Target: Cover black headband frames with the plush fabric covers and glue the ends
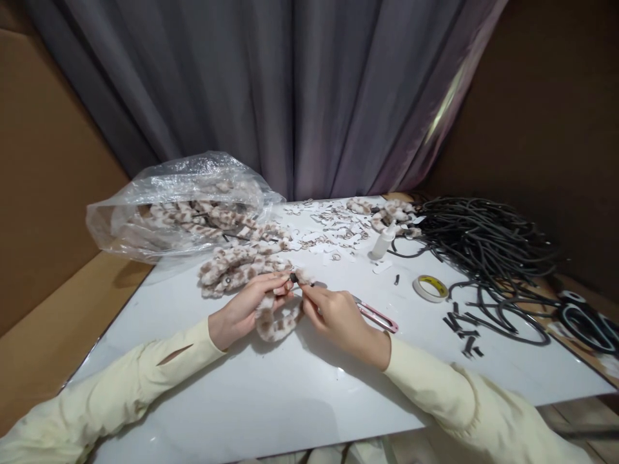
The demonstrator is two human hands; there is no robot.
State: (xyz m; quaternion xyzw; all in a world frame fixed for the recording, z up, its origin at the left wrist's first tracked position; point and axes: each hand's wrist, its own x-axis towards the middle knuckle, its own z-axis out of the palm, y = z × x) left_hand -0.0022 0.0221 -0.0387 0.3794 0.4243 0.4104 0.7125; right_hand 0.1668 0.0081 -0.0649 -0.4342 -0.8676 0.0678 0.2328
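A plush cord (pixel 278 327), cream with brown spots, hangs in a loop between my two hands above the white table. My left hand (pixel 244 304) is closed, pinching the cord near a small black end piece (pixel 293 278). Close beside it, my right hand (pixel 341 320) is closed with its fingertips on the other side of the loop; its fingers partly cover what they grip. A pink-handled craft knife (pixel 380 318) lies behind my right hand, its front part hidden. Just beyond my left hand rests a bundle of similar plush cords (pixel 217 274).
A clear plastic bag (pixel 178 177) of plush cords stands back left. Small metal clasps (pixel 333 235) are scattered mid-back. To the right are a white bottle (pixel 383 242), a tape roll (pixel 430 290), black tubing (pixel 488 238), short black pieces (pixel 468 335) and scissors (pixel 587 325).
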